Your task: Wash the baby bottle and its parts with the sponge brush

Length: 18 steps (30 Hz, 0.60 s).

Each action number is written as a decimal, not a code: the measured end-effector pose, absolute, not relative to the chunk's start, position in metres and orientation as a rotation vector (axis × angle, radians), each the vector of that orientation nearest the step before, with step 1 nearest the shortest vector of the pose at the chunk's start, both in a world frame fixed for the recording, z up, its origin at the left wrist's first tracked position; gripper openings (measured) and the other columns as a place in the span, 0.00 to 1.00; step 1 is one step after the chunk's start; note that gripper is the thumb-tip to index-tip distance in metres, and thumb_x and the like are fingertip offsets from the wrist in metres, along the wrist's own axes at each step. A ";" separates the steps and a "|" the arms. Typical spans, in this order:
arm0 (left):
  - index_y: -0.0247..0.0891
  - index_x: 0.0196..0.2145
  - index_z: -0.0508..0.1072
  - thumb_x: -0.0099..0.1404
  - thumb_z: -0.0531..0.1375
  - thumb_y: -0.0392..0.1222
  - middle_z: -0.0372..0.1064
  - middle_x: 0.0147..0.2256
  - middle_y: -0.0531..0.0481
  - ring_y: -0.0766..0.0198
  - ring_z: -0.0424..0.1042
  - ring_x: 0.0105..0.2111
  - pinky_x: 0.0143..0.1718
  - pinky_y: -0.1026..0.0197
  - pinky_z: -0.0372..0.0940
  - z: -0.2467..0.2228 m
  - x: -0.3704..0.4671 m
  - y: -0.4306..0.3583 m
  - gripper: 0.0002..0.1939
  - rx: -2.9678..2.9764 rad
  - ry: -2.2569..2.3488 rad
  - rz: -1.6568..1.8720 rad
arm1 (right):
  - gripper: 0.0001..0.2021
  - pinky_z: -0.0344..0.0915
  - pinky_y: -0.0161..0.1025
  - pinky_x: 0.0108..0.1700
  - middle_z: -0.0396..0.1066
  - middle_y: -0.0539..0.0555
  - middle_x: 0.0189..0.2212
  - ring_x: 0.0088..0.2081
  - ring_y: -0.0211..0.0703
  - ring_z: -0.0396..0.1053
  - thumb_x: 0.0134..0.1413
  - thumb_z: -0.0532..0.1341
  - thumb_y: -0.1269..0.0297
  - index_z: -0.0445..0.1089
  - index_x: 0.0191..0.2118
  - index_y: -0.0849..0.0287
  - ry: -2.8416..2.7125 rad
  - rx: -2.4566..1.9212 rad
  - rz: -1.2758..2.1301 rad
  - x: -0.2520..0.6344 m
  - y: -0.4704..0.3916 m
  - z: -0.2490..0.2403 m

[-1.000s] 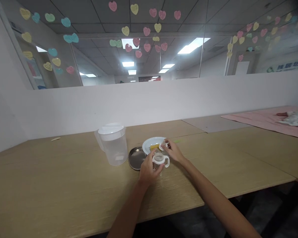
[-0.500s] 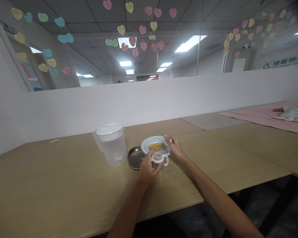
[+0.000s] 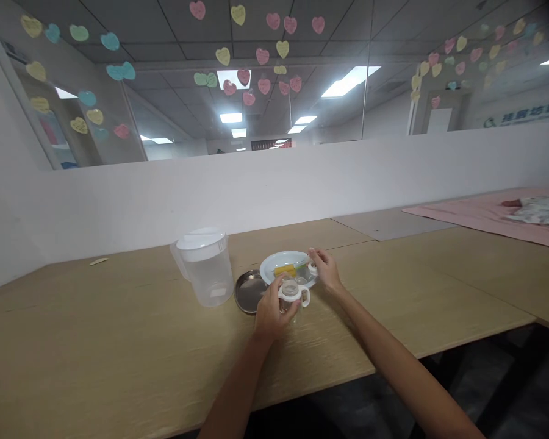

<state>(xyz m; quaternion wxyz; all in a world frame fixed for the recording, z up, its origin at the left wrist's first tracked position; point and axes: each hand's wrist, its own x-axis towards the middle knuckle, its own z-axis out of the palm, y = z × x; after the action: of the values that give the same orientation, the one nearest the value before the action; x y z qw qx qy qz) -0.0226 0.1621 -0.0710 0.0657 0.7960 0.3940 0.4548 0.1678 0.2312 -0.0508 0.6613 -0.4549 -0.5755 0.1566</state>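
My left hand (image 3: 273, 310) is closed round a clear bottle (image 3: 290, 288) whose mouth is uncovered. A white collar with a looped handle (image 3: 305, 297) sits round its neck. Raised over the right rim of a white plate (image 3: 269, 261), my right hand (image 3: 324, 268) pinches a small white cap (image 3: 312, 267); its finer details are too small to make out. On the plate lie a yellow-handled tool (image 3: 284, 269), whose far end is partly hidden, and a small clear piece (image 3: 301, 281).
A round metal tray (image 3: 249, 292) lies left of the bottle. Beyond it stands a clear plastic pitcher (image 3: 208, 268) with a white lid. A pink cloth (image 3: 466, 213) covers the table's far right. A white wall (image 3: 256, 189) rises behind.
My right hand has turned the small white cap downward and shifted slightly to the right. My left hand and the bottle have stayed in place.
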 end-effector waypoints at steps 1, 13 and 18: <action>0.37 0.58 0.56 0.59 0.58 0.46 0.68 0.49 0.41 0.56 0.68 0.47 0.45 0.56 0.65 -0.071 -0.023 0.162 0.31 2.401 1.189 1.374 | 0.27 0.58 0.35 0.29 0.68 0.51 0.21 0.25 0.41 0.64 0.54 0.49 0.40 0.68 0.28 0.60 -1.315 -1.060 0.314 0.168 0.229 -0.050; 0.36 0.57 0.56 0.59 0.59 0.46 0.68 0.48 0.41 0.56 0.67 0.48 0.46 0.56 0.64 -0.073 -0.023 0.163 0.31 2.420 1.186 1.396 | 0.24 0.55 0.40 0.38 0.72 0.58 0.31 0.36 0.48 0.65 0.61 0.44 0.48 0.71 0.31 0.59 -1.533 -1.307 -0.066 0.170 0.228 -0.055; 0.38 0.58 0.56 0.59 0.59 0.46 0.67 0.49 0.42 0.57 0.68 0.48 0.46 0.56 0.65 -0.073 -0.023 0.163 0.31 2.418 1.173 1.394 | 0.19 0.56 0.38 0.36 0.70 0.55 0.30 0.35 0.46 0.64 0.61 0.41 0.57 0.66 0.33 0.57 -1.535 -1.352 -0.059 0.174 0.234 -0.061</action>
<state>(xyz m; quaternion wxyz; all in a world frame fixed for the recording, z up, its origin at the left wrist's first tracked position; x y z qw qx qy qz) -0.0233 0.1633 -0.0725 0.0571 0.7974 0.3869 0.4596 0.1743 0.2340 -0.0614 0.5207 -0.5641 -0.6404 -0.0248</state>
